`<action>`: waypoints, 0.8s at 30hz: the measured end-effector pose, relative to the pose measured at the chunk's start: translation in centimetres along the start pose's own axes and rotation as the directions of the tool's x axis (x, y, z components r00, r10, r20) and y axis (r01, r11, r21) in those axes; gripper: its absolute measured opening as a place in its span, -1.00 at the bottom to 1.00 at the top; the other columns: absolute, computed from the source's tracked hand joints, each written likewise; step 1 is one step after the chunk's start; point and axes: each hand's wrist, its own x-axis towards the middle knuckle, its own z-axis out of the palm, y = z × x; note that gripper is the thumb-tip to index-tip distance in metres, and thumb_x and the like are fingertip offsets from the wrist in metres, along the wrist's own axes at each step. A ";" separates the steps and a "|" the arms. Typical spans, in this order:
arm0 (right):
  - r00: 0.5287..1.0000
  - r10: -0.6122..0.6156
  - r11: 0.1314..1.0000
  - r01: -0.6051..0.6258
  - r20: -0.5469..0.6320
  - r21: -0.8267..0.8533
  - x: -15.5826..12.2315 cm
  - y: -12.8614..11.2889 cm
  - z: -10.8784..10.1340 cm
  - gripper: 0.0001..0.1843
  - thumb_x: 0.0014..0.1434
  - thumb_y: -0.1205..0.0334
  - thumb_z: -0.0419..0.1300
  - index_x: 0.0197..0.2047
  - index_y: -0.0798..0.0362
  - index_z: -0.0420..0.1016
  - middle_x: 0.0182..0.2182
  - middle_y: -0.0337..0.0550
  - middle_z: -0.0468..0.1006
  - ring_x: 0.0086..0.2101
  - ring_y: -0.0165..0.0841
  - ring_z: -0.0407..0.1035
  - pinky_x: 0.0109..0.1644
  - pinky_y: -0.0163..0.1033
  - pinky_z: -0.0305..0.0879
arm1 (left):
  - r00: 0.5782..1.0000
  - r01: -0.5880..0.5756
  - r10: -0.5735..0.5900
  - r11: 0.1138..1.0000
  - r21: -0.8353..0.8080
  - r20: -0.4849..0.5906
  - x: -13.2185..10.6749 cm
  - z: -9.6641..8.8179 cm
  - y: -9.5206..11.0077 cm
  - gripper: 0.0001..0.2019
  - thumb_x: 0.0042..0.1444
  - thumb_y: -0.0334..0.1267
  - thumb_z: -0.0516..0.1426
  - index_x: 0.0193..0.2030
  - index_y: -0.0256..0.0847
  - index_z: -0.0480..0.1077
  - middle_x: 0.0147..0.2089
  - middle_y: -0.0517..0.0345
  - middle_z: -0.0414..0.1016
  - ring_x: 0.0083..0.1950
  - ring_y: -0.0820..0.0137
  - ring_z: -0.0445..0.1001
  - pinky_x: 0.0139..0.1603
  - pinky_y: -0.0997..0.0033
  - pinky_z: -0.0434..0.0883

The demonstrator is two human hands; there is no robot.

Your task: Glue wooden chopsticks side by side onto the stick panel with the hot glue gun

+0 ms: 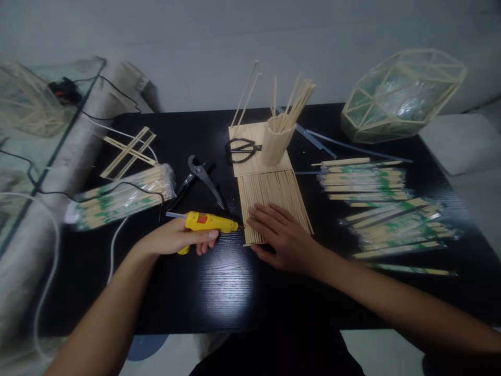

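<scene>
My left hand [176, 239] is closed around a yellow glue gun [207, 223], whose nozzle points right at the left edge of a flat mat of bamboo sticks [274, 196]. My right hand [279, 235] lies flat with its fingers spread on the near end of that mat, pressing it onto the black table [219, 282]. Behind the mat lies a second stick panel [250, 163] bearing black scissors [240, 150] and a round stick cup [276, 142] holding several loose sticks.
Black pliers [199, 175] lie left of the mat. A bag of wrapped chopsticks [121, 197] and a stick cross [129, 151] sit at the left, more wrapped chopsticks [385, 209] at the right. A faceted stick frame [401, 94] stands back right. Cables [113, 245] run off the left.
</scene>
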 end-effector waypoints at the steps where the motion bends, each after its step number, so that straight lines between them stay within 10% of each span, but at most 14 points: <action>1: 1.000 0.003 1.000 -0.003 0.003 -0.005 0.0 0.0 0.0 -0.48 0.49 0.13 0.25 0.41 0.13 0.48 0.37 0.20 0.56 0.44 0.01 0.37 0.54 0.25 0.34 | 1.000 0.011 -0.011 1.000 -0.003 -0.003 0.0 0.0 0.0 -0.66 0.26 0.04 0.38 -0.29 -0.24 0.64 -0.37 0.09 0.65 -0.41 0.40 0.60 -0.34 0.48 0.60; 7: 1.000 0.003 1.000 -0.003 0.018 -0.009 0.0 0.1 0.1 -0.49 0.50 0.13 0.22 0.41 0.16 0.47 0.37 0.22 0.56 0.41 0.01 0.41 0.48 0.22 0.42 | 1.000 -0.006 0.005 0.999 -0.039 -0.021 0.3 0.0 -0.6 -0.66 0.25 0.02 0.40 -0.26 -0.27 0.66 -0.37 0.07 0.65 -0.40 0.41 0.61 -0.36 0.51 0.60; 13: 1.000 0.003 1.000 -0.003 0.000 0.015 0.0 0.1 0.2 -0.46 0.49 0.14 0.24 0.43 0.19 0.45 0.38 0.25 0.55 0.42 0.03 0.39 0.49 0.24 0.41 | 0.925 -0.306 0.251 0.937 -0.167 -0.286 0.8 3.3 -0.1 -0.55 0.33 0.01 0.36 0.18 -0.29 0.63 0.15 -0.25 0.74 -0.35 0.37 0.66 -0.38 0.46 0.63; 24: 0.999 0.028 0.998 -0.030 0.029 0.049 -0.1 0.2 0.4 -0.41 0.48 0.14 0.23 0.48 0.14 0.41 0.40 0.20 0.52 0.45 0.00 0.35 0.51 0.25 0.37 | 0.887 -0.303 0.230 0.944 -0.129 -0.401 1.6 6.1 -0.3 -0.59 0.37 -0.02 0.34 0.17 -0.28 0.59 0.14 -0.19 0.75 -0.49 0.47 0.57 -0.44 0.44 0.60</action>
